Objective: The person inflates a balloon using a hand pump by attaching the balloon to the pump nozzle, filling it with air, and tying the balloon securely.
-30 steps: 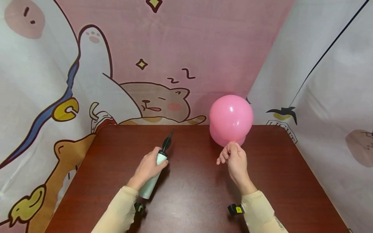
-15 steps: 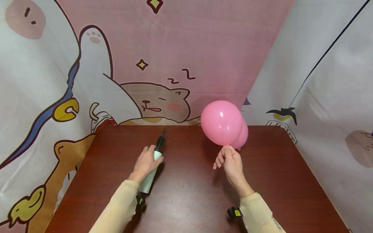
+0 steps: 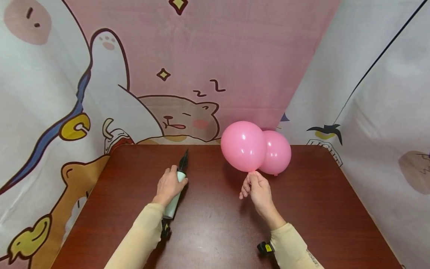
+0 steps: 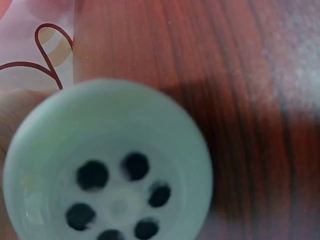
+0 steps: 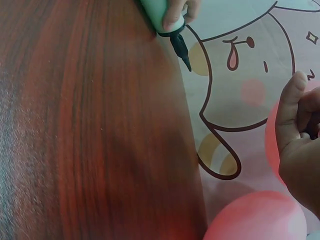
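My left hand [image 3: 168,185] grips a pale green balloon pump [image 3: 173,206] with a black pointed nozzle [image 3: 183,161] aimed away from me. In the left wrist view the pump's round end [image 4: 115,120] fills the foreground, showing several dark holes. With thumb and fingertips, my right hand [image 3: 259,192] pinches the neck of an inflated pink balloon [image 3: 242,146], which stands above the hand. A second pink balloon [image 3: 276,153], its knot toward me, sits behind and to the right, overlapped by the first. The right wrist view shows both balloons partly, at its right edge.
A dark red-brown wooden table [image 3: 215,231] lies under both hands. Behind it hangs a pink and white cloth [image 3: 255,56] printed with cartoon animals. A black wrist-camera mount sits at each sleeve.
My right hand has moved left and slightly toward me with the pinched balloon, uncovering more of the second balloon. My left hand and the pump have shifted slightly left.
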The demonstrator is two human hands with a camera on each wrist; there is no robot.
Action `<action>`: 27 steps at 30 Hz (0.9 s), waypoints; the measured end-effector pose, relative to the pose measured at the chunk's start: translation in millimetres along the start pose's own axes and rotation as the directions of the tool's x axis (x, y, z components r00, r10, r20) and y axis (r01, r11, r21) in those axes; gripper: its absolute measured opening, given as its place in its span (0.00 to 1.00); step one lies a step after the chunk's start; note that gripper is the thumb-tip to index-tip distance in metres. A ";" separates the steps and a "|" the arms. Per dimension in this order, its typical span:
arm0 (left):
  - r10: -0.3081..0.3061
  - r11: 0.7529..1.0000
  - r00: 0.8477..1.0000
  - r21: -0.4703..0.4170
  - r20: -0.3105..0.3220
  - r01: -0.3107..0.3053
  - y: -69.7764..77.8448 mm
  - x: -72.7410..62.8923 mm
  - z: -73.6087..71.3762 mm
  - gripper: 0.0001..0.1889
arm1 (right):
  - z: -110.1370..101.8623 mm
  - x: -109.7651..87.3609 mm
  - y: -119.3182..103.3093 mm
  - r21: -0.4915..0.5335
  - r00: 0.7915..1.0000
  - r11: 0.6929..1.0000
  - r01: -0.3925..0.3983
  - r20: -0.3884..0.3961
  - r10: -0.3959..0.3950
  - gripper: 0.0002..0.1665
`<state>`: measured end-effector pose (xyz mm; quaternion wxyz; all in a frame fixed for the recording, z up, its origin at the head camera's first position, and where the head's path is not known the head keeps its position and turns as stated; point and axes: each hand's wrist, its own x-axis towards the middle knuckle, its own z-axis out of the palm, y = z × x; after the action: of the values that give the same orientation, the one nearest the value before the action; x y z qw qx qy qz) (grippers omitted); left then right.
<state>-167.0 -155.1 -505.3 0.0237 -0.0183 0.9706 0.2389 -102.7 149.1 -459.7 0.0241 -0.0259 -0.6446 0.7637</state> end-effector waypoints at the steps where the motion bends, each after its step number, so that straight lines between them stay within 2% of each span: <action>1: -0.007 1.000 1.000 -0.004 0.000 0.007 0.1 0.6 0.8 0.35 | 1.2 -0.1 0.8 -0.001 1.000 1.000 -0.004 0.002 0.004 0.20; 7: -0.023 1.000 1.000 -0.017 -0.012 0.023 1.9 2.8 2.7 0.35 | 6.4 0.2 5.7 -0.010 1.000 1.000 -0.022 0.008 0.022 0.21; 10: -0.009 1.000 1.000 -0.008 -0.025 0.009 3.4 2.4 2.1 0.36 | 8.0 1.1 7.8 -0.009 1.000 1.000 -0.024 0.017 0.024 0.21; 13: 0.041 0.999 0.995 0.019 -0.086 -0.039 7.2 0.2 -1.0 0.36 | 9.6 1.9 9.3 -0.016 0.999 0.999 -0.029 0.017 0.029 0.20; 15: 0.095 0.995 0.983 0.034 -0.155 -0.090 12.9 -3.2 -4.5 0.34 | 11.1 2.3 10.3 -0.019 0.999 0.999 -0.031 0.018 0.031 0.20; 17: 0.163 0.987 0.961 0.043 -0.224 -0.158 22.5 -8.3 -8.6 0.31 | 12.3 2.6 11.2 -0.017 0.999 0.999 -0.035 0.018 0.035 0.20; 20: 0.273 0.960 0.912 0.022 -0.306 -0.279 41.6 -18.6 -12.1 0.24 | 13.9 3.9 13.3 0.000 0.999 0.999 -0.041 0.018 0.041 0.20; 23: 0.369 0.916 0.858 -0.014 -0.356 -0.400 62.4 -30.8 -11.1 0.19 | 16.3 5.0 14.7 0.017 0.999 0.999 -0.044 0.015 0.044 0.18; 27: 0.469 0.857 0.796 -0.021 -0.383 -0.515 89.5 -48.9 -5.7 0.14 | 21.2 6.4 16.5 0.038 0.999 0.999 -0.039 0.005 0.038 0.17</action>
<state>-122.6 -77.4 -456.1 -0.2206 0.1895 0.9121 0.2891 -110.6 125.9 -472.4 0.0086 -0.0364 -0.6293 0.7763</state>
